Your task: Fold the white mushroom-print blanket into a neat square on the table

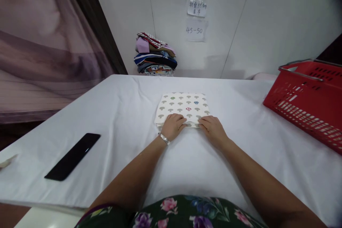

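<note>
A folded cream cloth [183, 106] printed with small mushrooms lies in the middle of the white-covered table [128, 114]. My left hand [173, 125], with a silver bracelet at the wrist, rests on the cloth's near edge, its fingers curled over the fold. My right hand [213, 128] sits beside it on the same near edge, fingers bent and pinching the cloth. Both hands are close together, almost touching.
A red plastic basket [307, 99] with metal handles stands at the right. A black phone [72, 156] lies at the near left. A stack of folded clothes [155, 55] sits against the back wall under two paper notes [196, 17]. A curtain hangs at the left.
</note>
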### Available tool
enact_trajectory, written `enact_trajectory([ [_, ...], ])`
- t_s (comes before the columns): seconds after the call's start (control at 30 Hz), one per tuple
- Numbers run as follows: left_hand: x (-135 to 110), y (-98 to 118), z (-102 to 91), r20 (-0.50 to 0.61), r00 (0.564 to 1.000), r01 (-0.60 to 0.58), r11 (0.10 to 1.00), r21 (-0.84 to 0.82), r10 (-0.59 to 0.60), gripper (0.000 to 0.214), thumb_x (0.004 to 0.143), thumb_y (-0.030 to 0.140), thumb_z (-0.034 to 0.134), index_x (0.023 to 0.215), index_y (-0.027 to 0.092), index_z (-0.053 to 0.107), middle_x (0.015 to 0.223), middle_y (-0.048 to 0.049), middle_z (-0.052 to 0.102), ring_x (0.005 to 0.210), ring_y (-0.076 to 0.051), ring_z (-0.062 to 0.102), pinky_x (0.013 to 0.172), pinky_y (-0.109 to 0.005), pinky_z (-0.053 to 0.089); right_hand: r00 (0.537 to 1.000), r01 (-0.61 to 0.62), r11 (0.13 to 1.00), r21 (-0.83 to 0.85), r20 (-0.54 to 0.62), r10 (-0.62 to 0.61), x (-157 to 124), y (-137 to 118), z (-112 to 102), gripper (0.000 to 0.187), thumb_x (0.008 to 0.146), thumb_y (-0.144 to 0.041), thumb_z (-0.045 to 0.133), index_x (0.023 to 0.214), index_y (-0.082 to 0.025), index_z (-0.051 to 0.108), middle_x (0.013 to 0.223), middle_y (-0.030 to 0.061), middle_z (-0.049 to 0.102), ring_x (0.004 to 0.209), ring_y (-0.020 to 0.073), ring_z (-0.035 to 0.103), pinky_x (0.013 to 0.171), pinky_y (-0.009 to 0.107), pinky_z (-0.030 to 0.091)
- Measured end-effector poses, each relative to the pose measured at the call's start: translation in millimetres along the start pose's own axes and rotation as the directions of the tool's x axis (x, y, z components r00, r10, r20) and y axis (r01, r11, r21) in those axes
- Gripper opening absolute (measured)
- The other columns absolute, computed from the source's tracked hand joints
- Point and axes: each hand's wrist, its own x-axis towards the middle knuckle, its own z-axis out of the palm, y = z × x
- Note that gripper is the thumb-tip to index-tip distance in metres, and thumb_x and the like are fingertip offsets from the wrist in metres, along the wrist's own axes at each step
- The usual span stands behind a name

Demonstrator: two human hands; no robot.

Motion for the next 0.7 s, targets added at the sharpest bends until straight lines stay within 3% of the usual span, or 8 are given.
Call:
enact_trajectory([
  [0.17,4,3,-0.7,0.006,1.000,0.020,1.000,0.009,-0.020,0.025,0.091,0.030,0.040,0.099,0.024,0.062,0.100,-0.0040,0.062,0.097,-0.019,0.051,0.085,-0.035,0.037,1.000,-0.014,1.000,-0.009,-0.003,0.014,3,-2,2,0.032,0.093,-0.031,0.035,0.107,-0.022,0.062,0.104,0.0077,0.061,0.095,0.0214,0.050,0.082,0.035,0.035],
  [0.33,5,7,-4.1,0.038,0.999,0.012,1.000,0.017,-0.013,0.026,0.090,0.022,0.038,0.085,0.022,0.064,0.091,-0.0038,0.063,0.091,-0.019,0.051,0.083,-0.035,0.036,0.997,0.005,1.000,0.031,-0.077,-0.002,1,1,3,0.033,0.094,-0.029,0.033,0.103,-0.021,0.064,0.101,0.0077,0.062,0.093,0.0201,0.051,0.081,0.034,0.036],
  [0.5,2,7,-0.7,-0.034,0.999,0.002,0.999,-0.033,-0.003,0.023,0.091,0.028,0.040,0.097,0.021,0.061,0.098,-0.0043,0.062,0.094,-0.018,0.052,0.084,-0.034,0.037,0.998,0.022,0.999,0.038,-0.065,-0.019,0,2,3,0.034,0.094,-0.030,0.033,0.103,-0.021,0.064,0.100,0.0080,0.062,0.093,0.0208,0.052,0.080,0.034,0.037],
  [0.7,3,4,9.1,-0.114,0.993,-0.048,0.998,-0.044,0.042,0.019,0.089,0.026,0.045,0.099,0.022,0.061,0.096,-0.0035,0.062,0.091,-0.018,0.052,0.080,-0.034,0.039,0.979,0.067,0.996,0.062,-0.196,-0.054,1,3,7,0.028,0.093,-0.027,0.036,0.098,-0.020,0.063,0.094,0.0085,0.062,0.086,0.0206,0.053,0.074,0.035,0.040],
])
